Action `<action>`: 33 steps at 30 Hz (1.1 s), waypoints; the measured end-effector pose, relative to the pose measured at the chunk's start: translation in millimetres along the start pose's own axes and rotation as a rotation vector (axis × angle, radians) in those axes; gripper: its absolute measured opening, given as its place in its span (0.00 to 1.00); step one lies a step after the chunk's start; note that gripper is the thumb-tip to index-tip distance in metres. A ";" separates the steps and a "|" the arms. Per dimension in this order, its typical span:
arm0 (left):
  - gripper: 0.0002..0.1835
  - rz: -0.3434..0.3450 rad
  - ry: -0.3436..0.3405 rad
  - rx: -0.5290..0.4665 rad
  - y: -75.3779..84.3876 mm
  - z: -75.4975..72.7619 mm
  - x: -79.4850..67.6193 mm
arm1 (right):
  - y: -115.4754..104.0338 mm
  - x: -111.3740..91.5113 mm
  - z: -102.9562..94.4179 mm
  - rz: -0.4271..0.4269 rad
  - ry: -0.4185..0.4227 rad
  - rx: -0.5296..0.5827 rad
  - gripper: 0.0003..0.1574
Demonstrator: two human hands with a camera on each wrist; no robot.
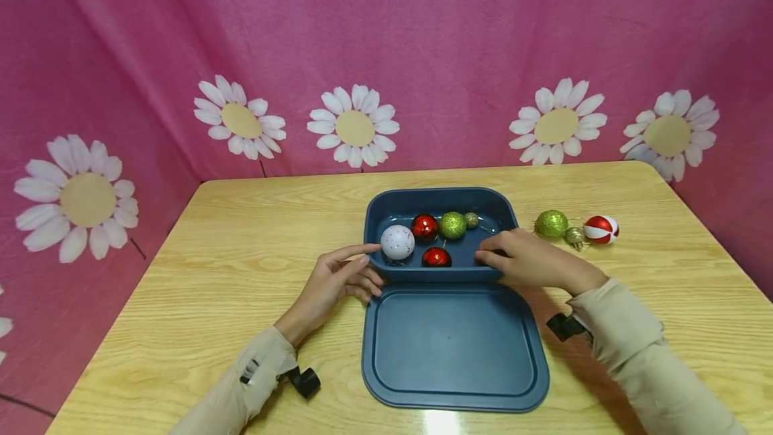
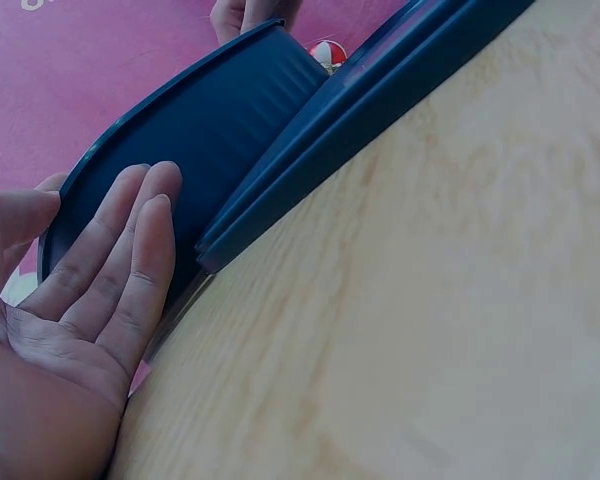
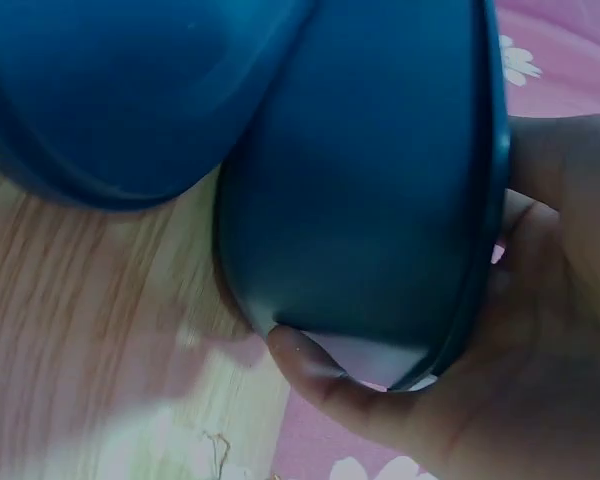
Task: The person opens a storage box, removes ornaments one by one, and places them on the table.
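A dark blue box (image 1: 439, 274) holds a white speckled ball (image 1: 397, 242), two shiny red balls (image 1: 425, 227), a green glitter ball (image 1: 453, 225) and a small gold ball (image 1: 472, 220). My left hand (image 1: 338, 277) is at its left front corner, index fingertip at the rim beside the white ball, the other fingers (image 2: 130, 260) loosely extended along the outer wall. My right hand (image 1: 531, 257) reaches over the right front corner, its fingertips inside above something dark, mostly hidden. One finger (image 3: 315, 375) lies against the outer wall. Whether those fingertips grip anything is hidden.
The blue lid (image 1: 453, 348) lies flat in front of the box. To the right on the wooden table (image 1: 241, 233) are a green glitter ball (image 1: 551, 223), a small gold ball (image 1: 575, 237) and a red-and-white ball (image 1: 600, 229). A pink flowered curtain (image 1: 423, 52) hangs behind.
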State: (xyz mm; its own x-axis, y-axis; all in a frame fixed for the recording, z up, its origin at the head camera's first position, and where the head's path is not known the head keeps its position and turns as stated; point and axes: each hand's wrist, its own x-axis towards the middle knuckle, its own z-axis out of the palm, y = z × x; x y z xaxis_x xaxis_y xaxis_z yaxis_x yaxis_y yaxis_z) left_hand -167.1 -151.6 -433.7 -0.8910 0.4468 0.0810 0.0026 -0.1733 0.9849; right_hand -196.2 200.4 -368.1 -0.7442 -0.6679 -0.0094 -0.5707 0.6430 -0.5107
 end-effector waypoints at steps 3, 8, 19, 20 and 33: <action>0.22 0.001 0.003 0.004 0.8 -0.4 -0.4 | 2.2 -0.9 -2.9 -0.013 -0.023 0.059 0.13; 0.22 0.004 -0.004 0.000 1.4 -0.5 0.0 | 4.0 -4.4 -7.6 0.014 -0.061 0.131 0.14; 0.22 -0.001 -0.012 0.022 0.1 -0.3 -0.2 | 3.6 -9.4 -17.3 0.043 -0.127 0.234 0.12; 0.22 -0.003 -0.011 0.023 0.0 -0.1 -0.2 | 3.5 -9.4 -17.3 0.041 -0.124 0.236 0.12; 0.23 -0.009 -0.013 0.012 -0.6 -0.6 -0.5 | 0.0 -10.1 -16.2 0.058 0.062 0.134 0.08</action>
State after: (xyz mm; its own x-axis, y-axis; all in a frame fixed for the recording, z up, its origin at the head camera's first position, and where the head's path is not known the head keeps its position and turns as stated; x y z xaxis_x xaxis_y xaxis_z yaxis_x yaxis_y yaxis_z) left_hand -166.9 -152.2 -434.4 -0.8848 0.4599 0.0744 0.0006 -0.1587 0.9873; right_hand -194.3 213.2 -354.0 -0.7969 -0.6041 0.0087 -0.4777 0.6211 -0.6214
